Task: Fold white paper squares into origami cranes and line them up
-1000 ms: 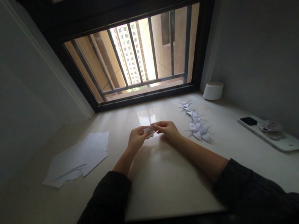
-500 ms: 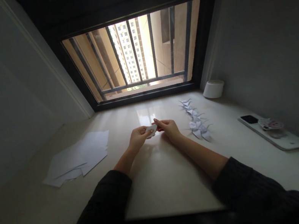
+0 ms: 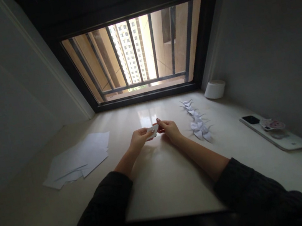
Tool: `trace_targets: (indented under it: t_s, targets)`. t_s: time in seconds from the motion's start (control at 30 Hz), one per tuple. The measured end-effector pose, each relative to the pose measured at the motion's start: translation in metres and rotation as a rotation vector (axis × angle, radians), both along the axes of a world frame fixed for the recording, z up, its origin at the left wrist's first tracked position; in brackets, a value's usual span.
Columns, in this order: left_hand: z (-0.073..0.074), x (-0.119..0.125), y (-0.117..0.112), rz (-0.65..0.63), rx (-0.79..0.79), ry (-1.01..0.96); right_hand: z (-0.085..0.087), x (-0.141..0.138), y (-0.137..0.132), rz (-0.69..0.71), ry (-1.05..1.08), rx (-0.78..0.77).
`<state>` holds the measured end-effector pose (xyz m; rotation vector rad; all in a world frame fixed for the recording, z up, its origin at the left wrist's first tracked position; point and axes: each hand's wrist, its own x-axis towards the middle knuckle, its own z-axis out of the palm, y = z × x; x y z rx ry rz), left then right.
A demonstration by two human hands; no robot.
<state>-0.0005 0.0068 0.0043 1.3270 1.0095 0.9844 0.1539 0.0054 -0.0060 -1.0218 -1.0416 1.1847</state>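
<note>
Right fingertips (image 3: 158,121) higher, paper (image 3: 155,128) in their and left hand's (image 3: 138,140) pinch, sill edge (image 3: 174,213) distant

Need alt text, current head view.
A left hand holds a small piece of white paper, the right hand at its edge, above a pale surface. White sheets lie to the left; folded paper figures and a phone, to the right.

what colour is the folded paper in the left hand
The folded paper looks white, shaded slightly grey; the head view shows it best.
</note>
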Motion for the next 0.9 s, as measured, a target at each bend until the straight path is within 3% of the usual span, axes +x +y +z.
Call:
trace_targets:
  t_s: [0.23, 0.5, 0.9]
  targets:
    - [0.0, -0.001, 0.001, 0.052, 0.014, -0.049, 0.0, -0.002, -0.002, 0.099, 0.015, 0.013]
    - [-0.006, -0.002, 0.006, -0.02, 0.029, -0.029, 0.0, 0.002, -0.001, 0.062, -0.019, 0.006]
    - [0.005, -0.002, 0.001, -0.078, -0.012, -0.004, -0.001, 0.005, 0.0, 0.058, -0.011, 0.016]
